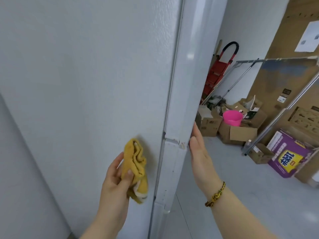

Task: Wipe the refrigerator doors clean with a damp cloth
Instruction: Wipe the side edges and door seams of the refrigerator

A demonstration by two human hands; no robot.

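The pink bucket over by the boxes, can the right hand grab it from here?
Probably not. The right hand rests at the refrigerator door edge, while the pink bucket sits far back among cardboard boxes. Nothing blocks it; it just looks too far without walking over.

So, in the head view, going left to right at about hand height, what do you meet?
Left hand → yellow cloth bunched in it, by the white refrigerator door → door edge → right hand open at that edge → pink bucket → purple box.
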